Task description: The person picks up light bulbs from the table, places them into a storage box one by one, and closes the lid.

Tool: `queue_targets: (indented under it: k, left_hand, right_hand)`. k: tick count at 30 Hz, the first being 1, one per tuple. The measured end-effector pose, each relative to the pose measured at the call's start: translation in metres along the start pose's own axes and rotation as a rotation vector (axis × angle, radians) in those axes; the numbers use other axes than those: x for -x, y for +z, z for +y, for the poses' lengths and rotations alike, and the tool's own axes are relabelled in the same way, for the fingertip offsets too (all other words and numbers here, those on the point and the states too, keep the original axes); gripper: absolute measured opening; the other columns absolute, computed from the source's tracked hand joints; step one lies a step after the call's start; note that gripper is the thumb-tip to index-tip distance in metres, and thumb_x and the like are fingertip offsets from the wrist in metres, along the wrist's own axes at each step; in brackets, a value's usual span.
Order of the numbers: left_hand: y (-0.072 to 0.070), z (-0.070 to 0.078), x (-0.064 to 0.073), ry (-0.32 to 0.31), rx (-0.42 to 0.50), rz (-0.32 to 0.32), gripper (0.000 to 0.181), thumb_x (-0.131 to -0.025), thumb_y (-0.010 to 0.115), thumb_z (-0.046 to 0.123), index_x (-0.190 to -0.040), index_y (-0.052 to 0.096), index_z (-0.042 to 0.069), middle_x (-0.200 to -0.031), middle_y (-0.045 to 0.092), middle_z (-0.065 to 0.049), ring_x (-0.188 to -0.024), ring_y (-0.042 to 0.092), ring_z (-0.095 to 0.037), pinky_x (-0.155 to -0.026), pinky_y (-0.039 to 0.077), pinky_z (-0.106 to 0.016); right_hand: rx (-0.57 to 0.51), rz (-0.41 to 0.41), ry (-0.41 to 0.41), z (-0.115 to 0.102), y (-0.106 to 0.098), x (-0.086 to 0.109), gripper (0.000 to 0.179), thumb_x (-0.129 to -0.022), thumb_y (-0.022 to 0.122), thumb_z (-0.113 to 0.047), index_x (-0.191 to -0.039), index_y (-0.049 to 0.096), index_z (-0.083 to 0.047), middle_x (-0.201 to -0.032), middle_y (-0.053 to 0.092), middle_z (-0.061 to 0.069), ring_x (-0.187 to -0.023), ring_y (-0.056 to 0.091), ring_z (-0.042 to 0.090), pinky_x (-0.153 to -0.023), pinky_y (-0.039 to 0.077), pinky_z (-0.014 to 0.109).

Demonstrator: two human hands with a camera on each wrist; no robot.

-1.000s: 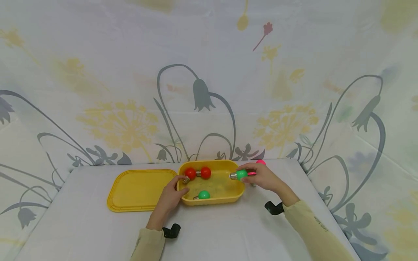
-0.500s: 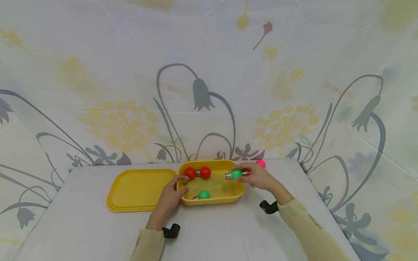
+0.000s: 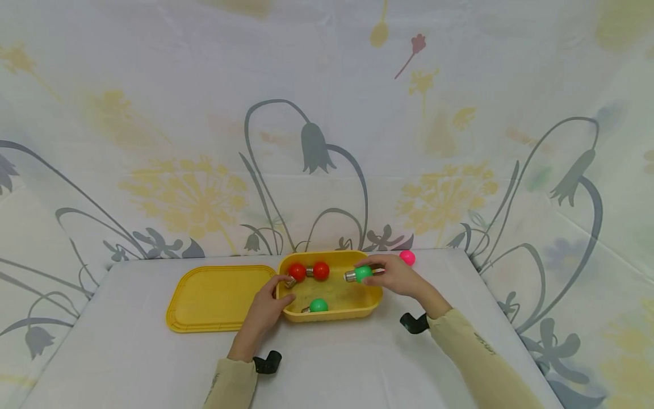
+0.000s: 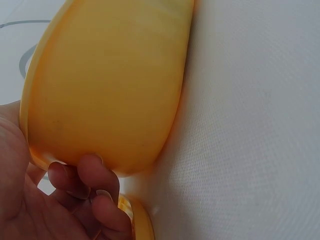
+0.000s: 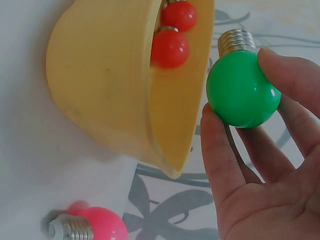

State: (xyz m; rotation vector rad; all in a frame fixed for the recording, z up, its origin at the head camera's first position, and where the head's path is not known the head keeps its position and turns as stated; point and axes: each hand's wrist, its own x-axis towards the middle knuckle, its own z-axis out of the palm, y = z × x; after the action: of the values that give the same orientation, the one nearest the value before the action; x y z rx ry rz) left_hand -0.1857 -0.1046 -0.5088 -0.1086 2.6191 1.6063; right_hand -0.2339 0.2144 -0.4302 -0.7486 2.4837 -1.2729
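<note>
My right hand (image 3: 401, 274) pinches a green light bulb (image 5: 243, 89) by its round globe, between thumb and fingers. Its metal screw base points left, and the bulb is over the right part of a yellow plastic container (image 3: 334, 315). At the container's left end, my left hand (image 3: 267, 304) grips the rim; the left wrist view shows its curled fingers (image 4: 97, 175) against the outer wall. Inside lie two red bulbs (image 3: 321, 270) (image 3: 297, 271) at the back left and another green bulb (image 3: 319, 305) near the front wall.
A yellow lid (image 3: 219, 298) lies flat to the left of the container, close to my left hand. Behind my right hand, a pink bulb (image 3: 407, 258) lies on the white tabletop (image 3: 337, 363). A flower-patterned cloth (image 3: 327, 199) hangs along the table's back edge.
My right hand has moved left with the green bulb, from the container's right rim to farther over its inside. More of the pink bulb shows behind it. My left hand stays on the rim.
</note>
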Motion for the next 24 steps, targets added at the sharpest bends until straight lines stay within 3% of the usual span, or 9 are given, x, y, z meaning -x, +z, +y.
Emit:
queue_targets:
  k: [14,24]
  left_hand:
    - [0.002,0.0,0.001,0.0,0.014,-0.001,0.035,-0.092,0.07,0.018,-0.126,0.061,0.015,-0.145,0.049,-0.02,-0.133,0.044,-0.038,-0.111,0.035,-0.055]
    - [0.002,-0.001,0.0,-0.011,0.034,0.001,0.035,-0.092,0.07,0.016,-0.125,0.061,0.015,-0.145,0.05,-0.018,-0.133,0.044,-0.036,-0.112,0.033,-0.054]
  right_hand:
    - [0.05,0.008,0.026,-0.002,0.007,-0.006,0.031,-0.089,0.075,-0.018,-0.12,0.071,-0.013,-0.116,0.067,0.002,-0.103,0.06,0.022,-0.097,0.051,0.044]
    - [0.088,-0.02,0.029,-0.01,0.008,-0.015,0.032,-0.09,0.074,-0.019,-0.121,0.07,-0.015,-0.112,0.066,0.001,-0.1,0.06,0.022,-0.087,0.054,0.035]
